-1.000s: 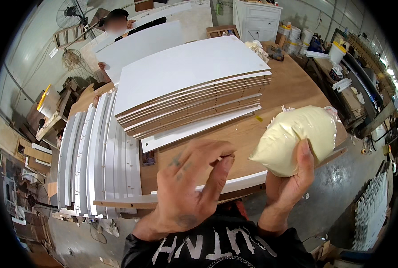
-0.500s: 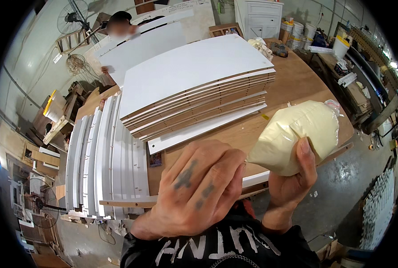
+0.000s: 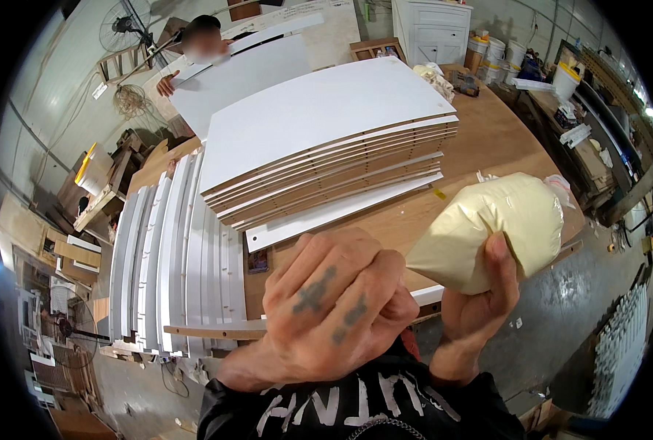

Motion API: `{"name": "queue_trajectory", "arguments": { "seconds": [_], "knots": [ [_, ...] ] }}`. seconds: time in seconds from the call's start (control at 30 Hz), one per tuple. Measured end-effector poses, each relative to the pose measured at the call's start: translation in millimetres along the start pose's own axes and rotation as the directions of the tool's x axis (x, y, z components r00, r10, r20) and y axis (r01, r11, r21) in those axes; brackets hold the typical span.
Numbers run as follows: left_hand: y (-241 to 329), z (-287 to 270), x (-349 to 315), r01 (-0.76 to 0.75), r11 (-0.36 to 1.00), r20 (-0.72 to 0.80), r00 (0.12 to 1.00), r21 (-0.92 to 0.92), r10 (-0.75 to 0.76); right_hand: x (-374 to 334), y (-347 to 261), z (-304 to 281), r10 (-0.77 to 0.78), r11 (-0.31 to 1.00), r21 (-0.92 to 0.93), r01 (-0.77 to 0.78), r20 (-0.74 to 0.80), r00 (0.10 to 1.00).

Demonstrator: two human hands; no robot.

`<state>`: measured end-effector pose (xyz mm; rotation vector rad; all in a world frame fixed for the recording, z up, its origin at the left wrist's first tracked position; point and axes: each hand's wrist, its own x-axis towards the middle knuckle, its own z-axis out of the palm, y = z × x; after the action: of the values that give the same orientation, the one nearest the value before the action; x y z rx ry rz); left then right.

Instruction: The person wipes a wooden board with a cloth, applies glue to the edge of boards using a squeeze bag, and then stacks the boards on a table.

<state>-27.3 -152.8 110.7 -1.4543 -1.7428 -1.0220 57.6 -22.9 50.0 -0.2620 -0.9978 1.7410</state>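
In my right hand [image 3: 480, 304] is a plump clear plastic bag [image 3: 491, 227] full of pale yellow paste. The thumb presses its near side, and the bag narrows to a point on the left. My left hand [image 3: 334, 301], back upward with dark marks on it, is closed right beside that point. What its fingers hold, if anything, is hidden behind the knuckles. Just beyond both hands, a stack of white panels [image 3: 326, 125] with brown, drilled edges lies on the wooden table [image 3: 506, 139].
White strips [image 3: 172, 257] stand in a row at the table's left. Across the table a person [image 3: 202, 44] holds a large white panel [image 3: 246, 84]. A power tool [image 3: 464, 82] and a crumpled cloth [image 3: 436, 79] lie at the far right corner. Buckets [image 3: 493, 51] stand behind.
Both hands and the bag keep nearly the same pose; the view has shifted slightly. The other person's hand now shows higher, at the top edge of their panel.
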Motion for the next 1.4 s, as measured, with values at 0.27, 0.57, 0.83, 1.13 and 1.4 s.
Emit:
{"name": "queue_trajectory", "arguments": {
  "seconds": [0.27,0.57,0.83,1.13,1.4],
  "knots": [
    [3.4,9.4,4.5,0.106,0.993,-0.087,0.991,0.046,-0.101,3.0,5.0,-1.3,0.086,0.992,0.098,-0.082,-0.041,0.995],
    [16.0,10.9,-2.0,0.325,0.935,-0.168,0.939,0.142,-0.301,10.3,-3.2,6.9,0.263,0.960,0.073,-0.271,0.100,0.960],
    [24.0,7.5,-17.3,0.413,0.891,-0.261,0.896,0.187,-0.360,12.3,-2.9,3.6,0.307,0.937,0.092,-0.336,0.238,0.922],
    [-4.6,-56.0,-57.1,0.639,0.768,-0.386,0.701,-0.031,-0.600,21.1,-8.6,5.3,0.347,0.852,0.337,-0.400,0.210,0.914],
    [-110.9,-203.6,-181.0,0.787,0.596,-0.493,0.461,-0.156,-0.738,19.6,0.4,0.7,0.233,0.943,0.255,-0.215,-0.044,0.971]
  ]
}}
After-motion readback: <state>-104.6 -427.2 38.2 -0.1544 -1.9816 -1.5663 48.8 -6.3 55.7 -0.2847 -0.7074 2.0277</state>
